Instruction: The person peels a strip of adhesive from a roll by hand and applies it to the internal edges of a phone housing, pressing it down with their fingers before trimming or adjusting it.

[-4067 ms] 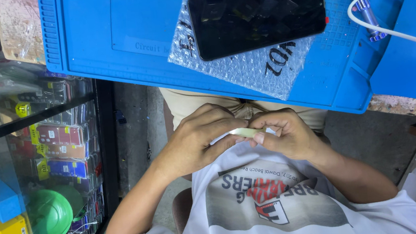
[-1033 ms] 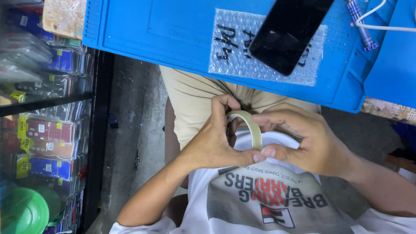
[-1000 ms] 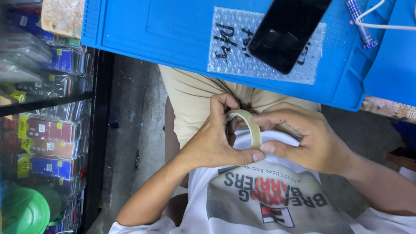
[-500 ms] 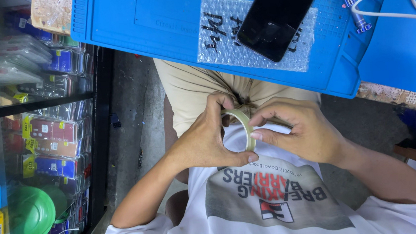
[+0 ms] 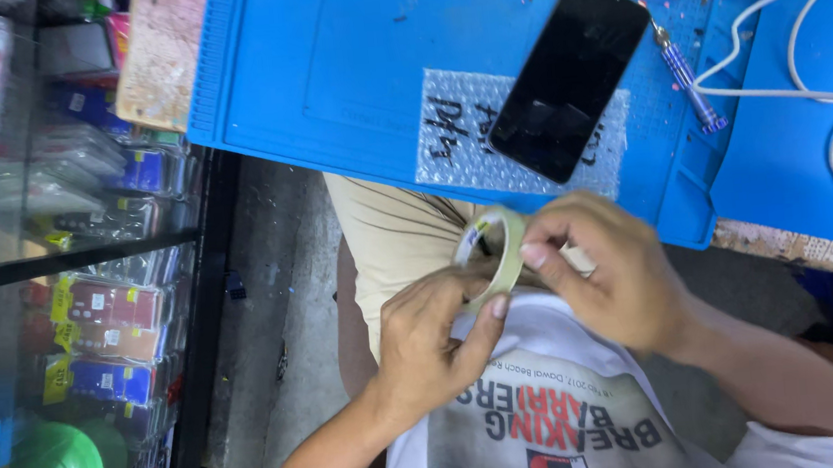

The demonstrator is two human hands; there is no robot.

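One roll of pale yellowish tape (image 5: 494, 247) stood on edge in front of the person's lap, just below the near edge of the tabletop (image 5: 799, 246). The left hand (image 5: 436, 338) had its fingers closed on the roll's lower rim, thumb pressed against the outer band. The right hand (image 5: 606, 273) gripped it from the other side, fingers curled shut on the upper rim, so the roll's right half was hidden behind them.

Above the hands lay one blue work mat (image 5: 341, 60), covering most of the tabletop. On it rested one piece of bubble wrap (image 5: 459, 145) with dark marker writing, and one black phone (image 5: 568, 75) lay screen-up, tilted, partly over that wrap. One small screwdriver (image 5: 690, 85) lay just beside the phone, to its right. White cables (image 5: 801, 40) looped across the mat's right part; at least two strands showed.

To the left stood a glass display case (image 5: 66, 245) with packaged goods, well apart from the hands.
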